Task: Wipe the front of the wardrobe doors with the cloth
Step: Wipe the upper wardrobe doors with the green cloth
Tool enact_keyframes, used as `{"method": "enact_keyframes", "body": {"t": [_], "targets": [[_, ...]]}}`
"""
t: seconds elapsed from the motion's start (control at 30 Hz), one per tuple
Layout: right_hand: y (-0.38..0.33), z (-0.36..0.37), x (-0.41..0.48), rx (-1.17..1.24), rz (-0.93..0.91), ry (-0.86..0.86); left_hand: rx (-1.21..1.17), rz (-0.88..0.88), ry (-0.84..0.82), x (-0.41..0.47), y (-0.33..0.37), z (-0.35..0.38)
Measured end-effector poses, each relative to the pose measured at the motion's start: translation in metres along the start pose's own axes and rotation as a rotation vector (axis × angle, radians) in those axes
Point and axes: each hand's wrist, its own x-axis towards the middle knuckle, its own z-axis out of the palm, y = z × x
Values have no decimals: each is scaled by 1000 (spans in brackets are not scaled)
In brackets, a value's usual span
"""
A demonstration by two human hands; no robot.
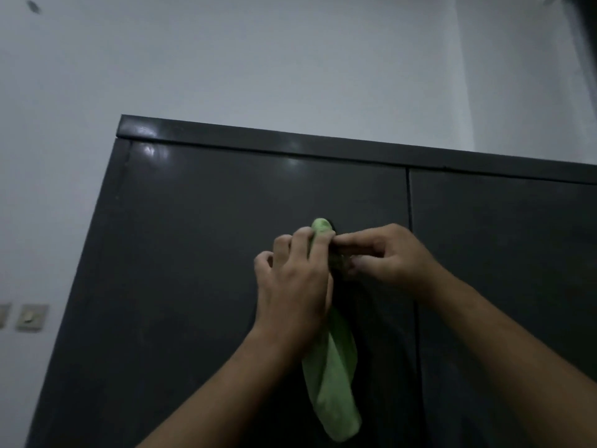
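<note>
In front of the left wardrobe door (193,237), the left hand (290,279) curls its fingers round the upper part of the green cloth (336,383), whose tail hangs below the wrist. The right hand (387,257) pinches the cloth's top between thumb and fingertips. The cloth looks bunched, as if being readied, and neither this door nor the right door (500,237) shows wipe marks, so most wiping seems left.

The scene is dim with a cold grey cast; the pale wall (226,59) is brightest, while the dark wardrobe (193,253) carries two soft glare patches near its top edge. Detail is soft throughout, the wardrobe's lines lean with the wide lens, and the top right corner falls black.
</note>
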Motion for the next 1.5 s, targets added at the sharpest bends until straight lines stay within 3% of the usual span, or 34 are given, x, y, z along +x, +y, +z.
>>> {"method": "enact_keyframes", "body": {"t": [0.13, 0.2, 0.37, 0.43, 0.7, 0.9, 1.1, 1.2, 1.37, 1.5], "targets": [[-7, 7, 4, -253, -77, 245, 103, 112, -35, -7, -24, -7], [-10, 26, 7, -408, -156, 276, 137, 100, -47, -3, -42, -17], [-19, 83, 25, -760, -179, -78, 135, -55, 15, 31, -106, -47], [-26, 105, 36, -812, -198, -116, 129, -101, 55, 47, -128, -59], [-55, 166, 67, -747, -149, 128, 163, -287, 227, 94, -217, -83], [-52, 164, 64, -740, -156, 166, 184, -255, 272, 57, -227, -69], [-59, 160, 67, -769, -142, 109, 153, -84, 162, -10, -202, -61], [-64, 154, 67, -764, -187, 15, 173, 14, 126, 1, -215, -64], [-70, 144, 57, -722, -304, -196, 75, -238, 260, 84, -220, -70], [-65, 114, 47, -694, -305, -283, 82, -116, 237, 91, -198, -61]]}}
